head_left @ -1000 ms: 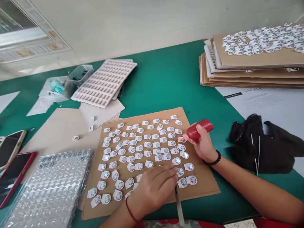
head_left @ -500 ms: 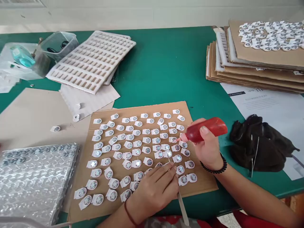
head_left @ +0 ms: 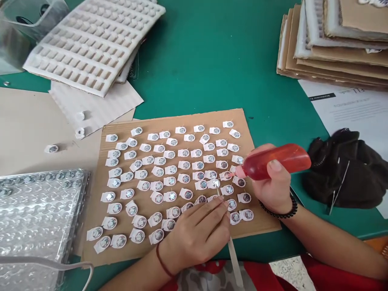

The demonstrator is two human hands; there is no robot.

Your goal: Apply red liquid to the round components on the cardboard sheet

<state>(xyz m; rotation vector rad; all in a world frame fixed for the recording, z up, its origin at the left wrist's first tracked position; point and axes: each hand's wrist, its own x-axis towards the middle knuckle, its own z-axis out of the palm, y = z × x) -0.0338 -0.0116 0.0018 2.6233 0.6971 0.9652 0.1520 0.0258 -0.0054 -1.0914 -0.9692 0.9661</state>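
My right hand [head_left: 269, 182] is closed around a red squeeze bottle [head_left: 275, 161] lying nearly level, its pink nozzle pointing left. The nozzle tip is at a small white tab [head_left: 225, 175] with a round metallic disc; I cannot tell whether they touch. My left hand [head_left: 201, 230] pinches a slim pale tool [head_left: 233, 254], whose flat rear end sticks out below the palm. Its tip meets or nearly meets another disc tab [head_left: 214, 184] just left of the nozzle. Many such tabs lie in loose rows on a brown cardboard sheet [head_left: 136, 252], some hidden under my left hand.
Bubble wrap [head_left: 33, 218] with metal discs along its top lies left, a cable [head_left: 54, 262] crossing it. Behind stand a white foam tray [head_left: 100, 44] and a clear plastic box [head_left: 33, 24]. Stacked cardboard [head_left: 333, 60], a paper sheet [head_left: 327, 103] and dark cloth [head_left: 345, 173] are right.
The camera view has shifted down and closer. The bottle's nozzle stays by much the same tabs, and the tool's tip remains at the same disc. Both hands keep their holds.
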